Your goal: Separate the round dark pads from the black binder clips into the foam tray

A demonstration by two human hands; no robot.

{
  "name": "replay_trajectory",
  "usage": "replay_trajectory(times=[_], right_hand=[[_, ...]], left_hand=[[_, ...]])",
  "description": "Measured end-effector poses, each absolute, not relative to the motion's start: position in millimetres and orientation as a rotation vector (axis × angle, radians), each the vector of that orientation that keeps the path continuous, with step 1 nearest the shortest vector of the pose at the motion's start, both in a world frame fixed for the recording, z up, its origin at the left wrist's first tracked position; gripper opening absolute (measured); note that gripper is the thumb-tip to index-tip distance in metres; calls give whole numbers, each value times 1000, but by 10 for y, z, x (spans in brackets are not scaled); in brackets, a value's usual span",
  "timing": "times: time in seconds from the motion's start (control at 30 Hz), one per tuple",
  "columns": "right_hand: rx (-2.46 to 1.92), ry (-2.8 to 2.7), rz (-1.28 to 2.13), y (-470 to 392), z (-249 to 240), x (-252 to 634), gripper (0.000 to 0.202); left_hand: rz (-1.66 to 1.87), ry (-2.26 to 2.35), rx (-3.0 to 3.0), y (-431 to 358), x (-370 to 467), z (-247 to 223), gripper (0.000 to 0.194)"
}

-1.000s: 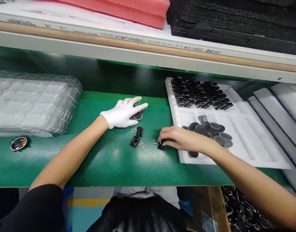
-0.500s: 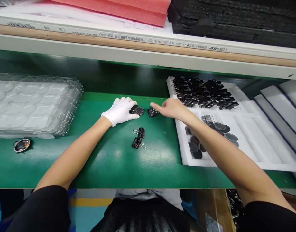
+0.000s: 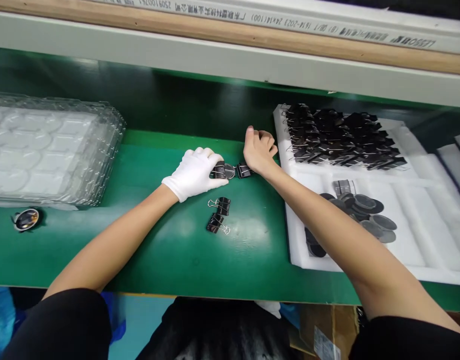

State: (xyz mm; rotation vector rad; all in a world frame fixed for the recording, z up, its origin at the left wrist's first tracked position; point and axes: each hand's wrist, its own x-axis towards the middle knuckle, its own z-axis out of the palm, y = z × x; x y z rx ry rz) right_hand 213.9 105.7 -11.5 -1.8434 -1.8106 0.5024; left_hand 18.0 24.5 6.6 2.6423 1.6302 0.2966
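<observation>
In a white glove, my left hand (image 3: pixel 196 172) closes its thumb and fingers around a black binder clip (image 3: pixel 219 170) lying on the green tabletop. A round dark disc (image 3: pixel 229 171) shows at the clip's right end. Just right of it lies another binder clip (image 3: pixel 244 170), close against the wrist side of my bare right hand (image 3: pixel 258 150). That hand is raised with its thumb apart from the bent fingers, and nothing shows between them. Nearer to me, two more binder clips (image 3: pixel 219 215) rest on the table, touching or nearly so.
A white foam tray (image 3: pixel 295 215) at the right bears rows of black clips (image 3: pixel 338 135) and a pile of round discs (image 3: pixel 365 202). Stacked clear plastic trays (image 3: pixel 57 155) stand at the left. Before them lies a small oval part (image 3: pixel 26 219). A shelf edge (image 3: pixel 230 55) crosses above.
My right hand has turned upward, its thumb now pointing away from me, over the clip beside it. My left hand keeps its grip on the clip. The view has tilted down.
</observation>
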Motion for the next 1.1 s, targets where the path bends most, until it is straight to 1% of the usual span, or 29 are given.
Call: replay_trajectory(times=[0.2,0.47,0.6,0.7,0.77,0.83,0.93,1.0,1.03,1.1], right_hand=[[-1831,-1813,474,1074,-191,2192,70],[-1821,-1798,486,1109,-227,2201,68],[-1807,-1684,558,1133,-197,2154,63],[-1786,-1517,673,1162,-122,2185,62],[-1676,-1479,744,1139,-50,2281,67],[-1442,-1603,814,1047,20,2428,69],[-1076,-1950,980,800,87,2658,53],[-988,-2094,1051,621,100,2756,58],[-991,-2116,1061,544,100,2779,61],[-1023,-2104,1070,423,89,2779,52]], left_hand=[[350,1644,2637,231,318,14,58],[333,1683,2620,233,407,7,60],[351,1685,2623,241,397,-3,61],[427,1554,2644,248,329,-20,67],[466,1440,2657,255,265,-37,60],[510,1392,2638,259,212,-50,49],[606,1451,2486,247,189,-33,45],[692,1515,2331,219,212,12,42],[743,1534,2252,200,229,41,43],[819,1548,2103,157,263,102,56]])
